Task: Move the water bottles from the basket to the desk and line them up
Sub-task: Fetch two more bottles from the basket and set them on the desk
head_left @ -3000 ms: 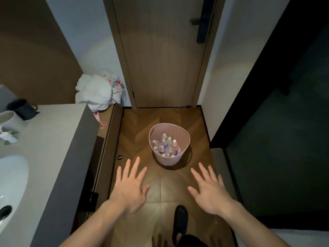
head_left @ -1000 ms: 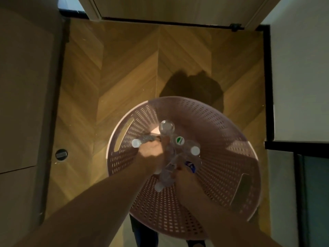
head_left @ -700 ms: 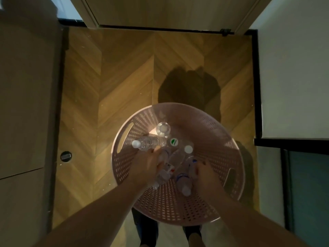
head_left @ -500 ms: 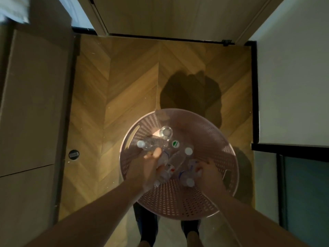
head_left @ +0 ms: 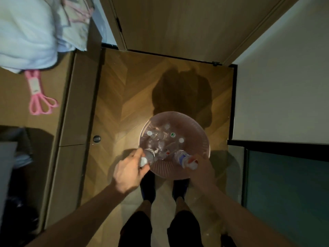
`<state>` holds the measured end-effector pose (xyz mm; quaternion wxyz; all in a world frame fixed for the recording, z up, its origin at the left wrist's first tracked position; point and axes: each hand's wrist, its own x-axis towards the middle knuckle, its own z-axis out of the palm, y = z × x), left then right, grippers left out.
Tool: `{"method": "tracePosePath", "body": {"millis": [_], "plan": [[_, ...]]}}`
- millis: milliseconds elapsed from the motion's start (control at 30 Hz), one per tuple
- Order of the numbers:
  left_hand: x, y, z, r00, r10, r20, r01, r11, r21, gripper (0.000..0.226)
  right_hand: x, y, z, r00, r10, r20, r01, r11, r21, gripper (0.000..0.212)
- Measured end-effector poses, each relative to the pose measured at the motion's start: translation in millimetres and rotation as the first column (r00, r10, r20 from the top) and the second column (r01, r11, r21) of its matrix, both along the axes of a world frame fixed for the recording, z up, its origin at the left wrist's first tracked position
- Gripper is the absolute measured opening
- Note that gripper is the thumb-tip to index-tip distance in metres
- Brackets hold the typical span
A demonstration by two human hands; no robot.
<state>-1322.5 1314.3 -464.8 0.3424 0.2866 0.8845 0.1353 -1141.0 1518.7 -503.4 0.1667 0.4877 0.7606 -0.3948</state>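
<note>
A round pink perforated basket (head_left: 199, 132) stands on the wooden floor in front of my feet, with several clear water bottles (head_left: 161, 138) lying inside. My left hand (head_left: 129, 171) is shut on a clear bottle with a white cap (head_left: 148, 157), raised above the basket's near left rim. My right hand (head_left: 202, 169) is shut on a bottle with a blue and red label (head_left: 185, 159), lifted over the near right rim. Both held bottles are blurred.
A wooden ledge (head_left: 53, 107) runs along the left with a white cloth bundle (head_left: 33, 31) and a pink looped cord (head_left: 38, 97) on it. A closed door (head_left: 178, 24) is ahead, a white wall (head_left: 284, 86) and a dark glass panel (head_left: 288, 193) on the right.
Both hands have risen out of the basket, each with a bottle in its grip. The view has pulled up and back, so the basket looks smaller and the left ledge shows.
</note>
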Motion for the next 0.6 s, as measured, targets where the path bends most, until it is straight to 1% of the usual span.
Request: {"method": "tracePosePath", "body": {"millis": [100,167,267,333,400,500,533,600], "plan": [[11.0,-31.3,87.3,0.994,0.098,0.041,-0.098,0.995,0.015,0.030,-5.9,-16.9,75.8,0.998,0.051,0.042,-0.053,0.998,0.036,0.018],[21.9,-51.6,134.7,0.988,0.148,0.040,-0.149,0.989,0.019,0.031,-5.1,-26.4,119.5,0.986,0.157,0.052,-0.160,0.986,0.046,0.018],[41.0,-76.9,193.1,0.968,0.252,0.018,-0.253,0.965,0.067,0.029,-8.1,-32.6,180.2,0.958,0.286,-0.009,-0.285,0.957,0.056,0.018],[56.3,-94.0,228.2,0.936,0.351,-0.007,-0.348,0.932,0.101,0.026,-15.2,-35.3,219.2,0.927,0.369,-0.071,-0.369,0.929,0.012,0.009],[75.6,-111.6,255.4,0.893,0.449,-0.037,-0.442,0.889,0.120,0.025,-25.4,-37.4,254.6,0.858,0.500,-0.115,-0.505,0.863,-0.007,0.008],[109.2,-134.4,290.4,0.820,0.564,-0.096,-0.546,0.822,0.165,0.025,-41.2,-55.2,300.9,0.699,0.691,-0.187,-0.701,0.713,0.015,0.016],[120.2,-140.8,300.8,0.791,0.600,-0.118,-0.578,0.796,0.179,0.025,-45.0,-64.6,312.8,0.636,0.745,-0.201,-0.756,0.653,0.032,0.015],[140.6,-151.2,320.1,0.726,0.673,-0.145,-0.642,0.738,0.208,0.026,-49.1,-84.3,334.0,0.544,0.810,-0.217,-0.823,0.566,0.052,0.012]]}}
